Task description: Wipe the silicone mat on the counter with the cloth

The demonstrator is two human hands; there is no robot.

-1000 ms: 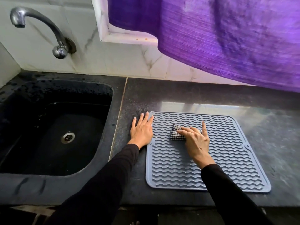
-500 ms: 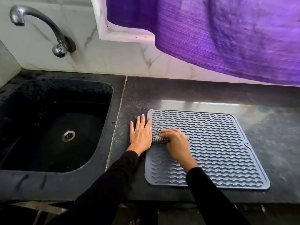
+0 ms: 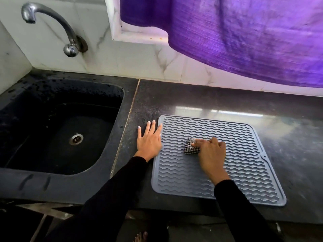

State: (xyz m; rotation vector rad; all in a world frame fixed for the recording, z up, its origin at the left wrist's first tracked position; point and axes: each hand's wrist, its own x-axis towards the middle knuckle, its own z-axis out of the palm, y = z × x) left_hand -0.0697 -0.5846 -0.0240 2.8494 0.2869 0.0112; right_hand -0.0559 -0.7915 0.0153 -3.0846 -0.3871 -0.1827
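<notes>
A grey silicone mat (image 3: pixel 244 154) with wavy ridges lies flat on the dark counter (image 3: pixel 201 102). A small folded black-and-white checked cloth (image 3: pixel 189 148) sits on the mat's left-middle part. My right hand (image 3: pixel 210 152) covers the cloth's right side, its fingers curled over the cloth and pressing it onto the mat. My left hand (image 3: pixel 149 139) lies flat with straight fingers at the mat's left edge, mostly on the counter, the thumb side touching the mat's rim.
A black sink (image 3: pixel 57 133) with a metal drain is sunk into the counter at the left, a chrome tap (image 3: pixel 52 23) above it. A purple curtain (image 3: pixel 244 35) hangs over the back right. The counter's front edge runs just below the mat.
My right hand swept the cloth left to the mat's edge beside my left hand, then back right toward the middle. My left hand stayed put.
</notes>
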